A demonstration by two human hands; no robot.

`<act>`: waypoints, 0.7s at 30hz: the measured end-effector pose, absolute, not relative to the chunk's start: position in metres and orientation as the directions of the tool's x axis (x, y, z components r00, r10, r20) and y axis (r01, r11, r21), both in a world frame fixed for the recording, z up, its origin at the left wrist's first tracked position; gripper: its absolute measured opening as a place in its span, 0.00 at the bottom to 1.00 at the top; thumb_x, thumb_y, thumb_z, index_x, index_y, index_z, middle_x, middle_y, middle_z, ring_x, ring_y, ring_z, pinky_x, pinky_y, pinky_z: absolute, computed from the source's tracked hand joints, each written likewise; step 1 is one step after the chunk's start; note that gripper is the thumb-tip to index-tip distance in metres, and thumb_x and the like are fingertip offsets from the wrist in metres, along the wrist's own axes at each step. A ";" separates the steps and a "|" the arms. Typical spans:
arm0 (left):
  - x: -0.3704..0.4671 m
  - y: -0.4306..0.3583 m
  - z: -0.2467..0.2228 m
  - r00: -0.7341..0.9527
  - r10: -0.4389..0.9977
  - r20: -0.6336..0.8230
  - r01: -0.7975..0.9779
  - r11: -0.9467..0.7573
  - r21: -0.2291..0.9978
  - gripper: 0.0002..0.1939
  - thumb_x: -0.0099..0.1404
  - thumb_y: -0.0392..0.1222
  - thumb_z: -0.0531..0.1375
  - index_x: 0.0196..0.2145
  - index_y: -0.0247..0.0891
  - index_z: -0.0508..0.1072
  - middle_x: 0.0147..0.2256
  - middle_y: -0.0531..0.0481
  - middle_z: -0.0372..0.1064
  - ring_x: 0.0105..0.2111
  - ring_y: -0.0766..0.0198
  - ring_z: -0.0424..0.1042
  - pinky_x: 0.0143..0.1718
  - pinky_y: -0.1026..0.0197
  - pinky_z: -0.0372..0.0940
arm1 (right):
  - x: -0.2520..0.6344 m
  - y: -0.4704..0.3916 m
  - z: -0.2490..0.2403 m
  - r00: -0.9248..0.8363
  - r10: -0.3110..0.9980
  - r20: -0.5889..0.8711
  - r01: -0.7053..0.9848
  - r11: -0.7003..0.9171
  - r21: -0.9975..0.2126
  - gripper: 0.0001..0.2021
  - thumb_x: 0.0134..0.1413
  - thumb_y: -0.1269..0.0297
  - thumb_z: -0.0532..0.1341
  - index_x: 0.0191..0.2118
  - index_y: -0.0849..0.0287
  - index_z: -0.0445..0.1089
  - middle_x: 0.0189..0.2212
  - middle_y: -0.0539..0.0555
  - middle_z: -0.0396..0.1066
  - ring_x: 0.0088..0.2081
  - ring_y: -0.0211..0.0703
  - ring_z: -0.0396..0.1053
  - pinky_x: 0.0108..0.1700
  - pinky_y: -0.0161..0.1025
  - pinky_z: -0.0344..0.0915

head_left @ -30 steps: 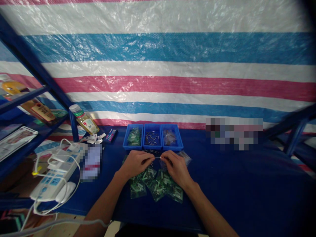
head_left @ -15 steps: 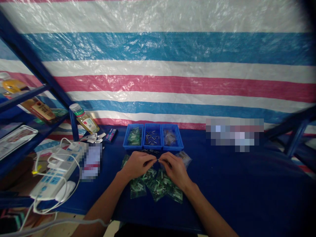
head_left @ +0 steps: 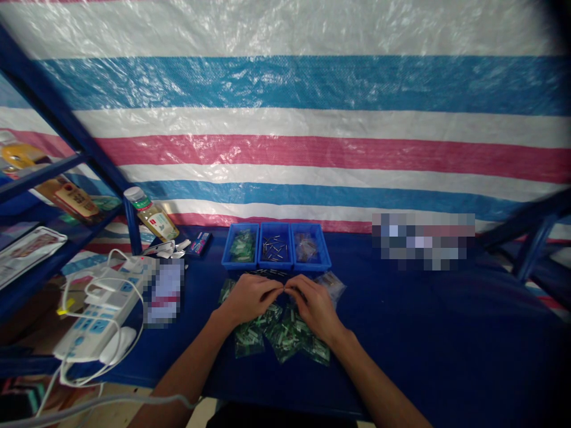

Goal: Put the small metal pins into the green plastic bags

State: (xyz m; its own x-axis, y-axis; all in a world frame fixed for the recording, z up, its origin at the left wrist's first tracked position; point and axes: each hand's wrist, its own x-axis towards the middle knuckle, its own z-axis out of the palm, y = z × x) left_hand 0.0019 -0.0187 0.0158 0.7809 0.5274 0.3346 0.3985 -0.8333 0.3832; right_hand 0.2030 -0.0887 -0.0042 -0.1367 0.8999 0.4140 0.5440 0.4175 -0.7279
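My left hand (head_left: 250, 297) and my right hand (head_left: 312, 303) meet fingertip to fingertip, thumbs and forefingers pinched together. Whatever sits between the fingertips is too small to make out. Under and in front of them lie several small clear bags with green contents (head_left: 285, 339). Just beyond the hands is a loose row of thin dark metal pins (head_left: 272, 273). Behind stand three blue bins: the left bin (head_left: 226, 255) holds green bags, the middle bin (head_left: 276, 227) loose metal pins, the right bin (head_left: 325, 255) clear bags. A clear plastic bag (head_left: 333, 285) lies beside my right hand.
Left on the blue table (head_left: 423, 345) are a white power strip (head_left: 100, 315) with tangled cables, a blurred-out flat item (head_left: 165, 294), a small dark box (head_left: 199, 244) and a tilted bottle (head_left: 156, 217). A blue frame post (head_left: 132, 223) rises there. Another blurred item (head_left: 423, 238) lies at back right.
My fingertips have drawn slightly closer together; the small gap between them has narrowed. Otherwise the scene differs only by a slight shift of view.
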 end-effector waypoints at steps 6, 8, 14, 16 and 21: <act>0.001 -0.018 0.012 0.760 0.532 0.374 0.387 -0.832 0.398 0.09 0.73 0.41 0.59 0.43 0.39 0.79 0.34 0.50 0.80 0.33 0.62 0.80 0.38 0.62 0.68 | 0.203 -0.089 -0.006 -0.123 0.909 0.398 0.592 0.389 -0.706 0.09 0.71 0.66 0.54 0.41 0.55 0.72 0.36 0.53 0.74 0.36 0.44 0.74 0.43 0.40 0.67; 0.000 -0.017 0.011 0.755 0.534 0.379 0.386 -0.831 0.402 0.09 0.73 0.42 0.59 0.43 0.38 0.79 0.35 0.49 0.80 0.34 0.62 0.80 0.38 0.61 0.69 | 0.203 -0.088 -0.005 -0.113 0.913 0.391 0.609 0.375 -0.699 0.10 0.71 0.66 0.54 0.40 0.55 0.72 0.35 0.53 0.74 0.36 0.44 0.73 0.42 0.40 0.67; 0.000 -0.016 0.012 0.739 0.547 0.393 0.380 -0.820 0.428 0.09 0.73 0.41 0.59 0.43 0.39 0.79 0.34 0.50 0.80 0.33 0.63 0.79 0.37 0.62 0.68 | 0.205 -0.087 -0.001 -0.088 0.932 0.352 0.638 0.324 -0.699 0.12 0.72 0.65 0.52 0.37 0.56 0.70 0.34 0.52 0.73 0.35 0.43 0.72 0.40 0.39 0.64; -0.001 -0.016 0.014 0.724 0.557 0.406 0.378 -0.814 0.441 0.08 0.73 0.41 0.59 0.43 0.39 0.79 0.34 0.51 0.80 0.32 0.64 0.79 0.37 0.62 0.68 | 0.207 -0.087 0.000 -0.075 0.935 0.347 0.637 0.313 -0.704 0.12 0.72 0.65 0.53 0.37 0.56 0.70 0.33 0.52 0.72 0.35 0.43 0.72 0.40 0.39 0.64; -0.003 -0.014 0.018 0.701 0.575 0.422 0.389 -0.804 0.449 0.09 0.73 0.41 0.59 0.43 0.39 0.79 0.35 0.50 0.80 0.32 0.65 0.78 0.36 0.63 0.68 | 0.211 -0.085 -0.001 -0.035 0.925 0.379 0.608 0.320 -0.726 0.09 0.71 0.64 0.55 0.39 0.55 0.71 0.35 0.52 0.74 0.36 0.44 0.73 0.42 0.40 0.65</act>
